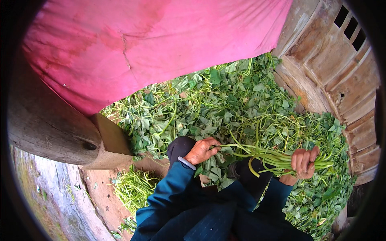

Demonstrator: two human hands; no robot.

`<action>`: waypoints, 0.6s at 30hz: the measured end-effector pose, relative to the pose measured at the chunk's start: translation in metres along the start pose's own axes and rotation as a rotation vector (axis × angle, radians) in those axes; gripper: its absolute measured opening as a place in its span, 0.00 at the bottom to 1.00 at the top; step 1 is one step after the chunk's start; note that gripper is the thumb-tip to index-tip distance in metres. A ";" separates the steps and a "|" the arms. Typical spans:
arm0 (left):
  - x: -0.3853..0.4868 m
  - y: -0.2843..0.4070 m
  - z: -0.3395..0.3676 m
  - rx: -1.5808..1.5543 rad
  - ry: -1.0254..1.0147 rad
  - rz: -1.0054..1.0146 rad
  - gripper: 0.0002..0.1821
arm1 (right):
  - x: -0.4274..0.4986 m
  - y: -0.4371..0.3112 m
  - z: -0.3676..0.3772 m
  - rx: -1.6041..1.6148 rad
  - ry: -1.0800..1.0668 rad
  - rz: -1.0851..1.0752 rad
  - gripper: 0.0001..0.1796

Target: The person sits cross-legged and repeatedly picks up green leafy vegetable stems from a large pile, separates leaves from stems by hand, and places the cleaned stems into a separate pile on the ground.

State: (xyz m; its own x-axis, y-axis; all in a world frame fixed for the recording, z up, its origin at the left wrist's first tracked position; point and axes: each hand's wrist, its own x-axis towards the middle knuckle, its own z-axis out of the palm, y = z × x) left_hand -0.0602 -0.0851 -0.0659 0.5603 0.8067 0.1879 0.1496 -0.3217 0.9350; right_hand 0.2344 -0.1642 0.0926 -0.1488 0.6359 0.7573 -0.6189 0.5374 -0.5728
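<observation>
A bundle of long green leaf stalks (pixel 271 156) stretches sideways in front of my body. My right hand (pixel 304 162) is wrapped around its thick end, with the cut tips sticking out past the fist. From the loose end, one thin stalk runs across to my left hand (pixel 203 150), whose thumb and fingers pinch its tip. A pale bangle (pixel 187 163) circles my left wrist. Below both hands, heaped leafy vines (pixel 223 111) cover the ground around my knees.
A pile of stripped stalks (pixel 134 186) lies on the earthen floor (pixel 102 192) at left. A wooden post on a stone base (pixel 111 156) stands beyond it. Pink cloth (pixel 156 45) hangs across the far side. A plank wall (pixel 328 66) bounds the right.
</observation>
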 end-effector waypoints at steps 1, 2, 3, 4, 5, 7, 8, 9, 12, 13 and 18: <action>0.000 -0.001 0.000 -0.066 -0.039 -0.054 0.11 | 0.000 0.000 -0.001 -0.010 0.008 -0.027 0.09; -0.002 -0.002 0.000 -0.164 -0.018 -0.008 0.12 | 0.000 -0.001 -0.001 -0.022 0.016 -0.055 0.09; -0.003 -0.002 0.000 -0.239 -0.028 -0.007 0.14 | -0.001 -0.001 -0.002 -0.024 0.027 -0.085 0.09; -0.003 -0.001 0.000 -0.304 -0.027 0.012 0.14 | -0.001 -0.001 -0.003 0.013 0.058 -0.104 0.08; -0.003 0.000 -0.001 -0.340 -0.024 0.025 0.14 | -0.001 -0.001 -0.003 0.031 0.126 -0.143 0.08; -0.002 0.004 -0.001 -0.310 0.007 0.071 0.11 | -0.003 0.001 -0.004 0.038 0.235 -0.159 0.08; 0.000 0.006 -0.001 -0.273 0.021 0.081 0.10 | -0.004 0.002 -0.004 0.049 0.222 -0.148 0.08; 0.002 0.007 -0.001 -0.221 0.051 0.102 0.10 | -0.005 0.003 -0.003 0.066 0.209 -0.134 0.07; 0.011 0.014 -0.001 0.065 0.252 0.179 0.10 | -0.006 0.007 -0.001 0.073 0.147 -0.046 0.08; 0.013 0.016 -0.003 0.116 0.286 0.182 0.10 | -0.006 0.008 0.001 0.070 0.125 -0.009 0.09; 0.022 0.025 -0.020 0.329 0.493 0.163 0.05 | -0.005 0.016 0.012 0.100 0.156 0.114 0.08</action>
State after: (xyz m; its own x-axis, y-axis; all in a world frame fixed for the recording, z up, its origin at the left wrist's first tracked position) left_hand -0.0606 -0.0657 -0.0329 0.1661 0.8435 0.5107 0.3811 -0.5326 0.7557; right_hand 0.2160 -0.1655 0.0829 -0.1061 0.7718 0.6270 -0.6796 0.4040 -0.6123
